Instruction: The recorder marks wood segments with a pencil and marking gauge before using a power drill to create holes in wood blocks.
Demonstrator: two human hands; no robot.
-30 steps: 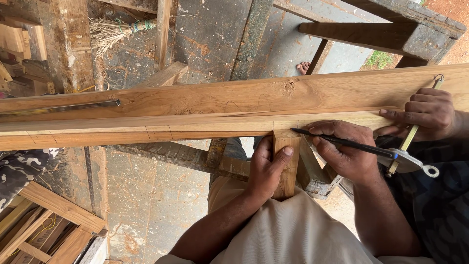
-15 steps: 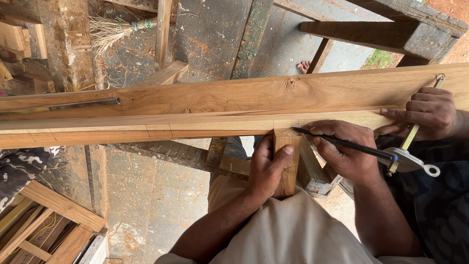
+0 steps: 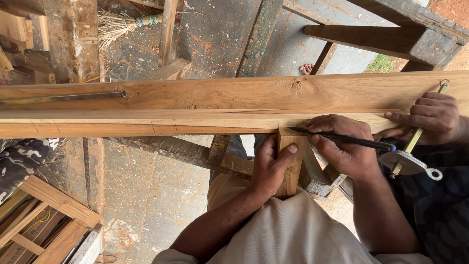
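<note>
My left hand [image 3: 273, 164] stays clamped around the short wooden block [image 3: 291, 161] butted under the long plank [image 3: 195, 122], while my right hand [image 3: 342, 146] keeps pinching the dark pencil [image 3: 342, 139], tip unmoved at the plank's edge.

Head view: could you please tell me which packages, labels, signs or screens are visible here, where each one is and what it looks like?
None can be made out.
The left hand steadies a short wooden block against the long plank.
The right hand holds a dark pen to the plank.
</note>
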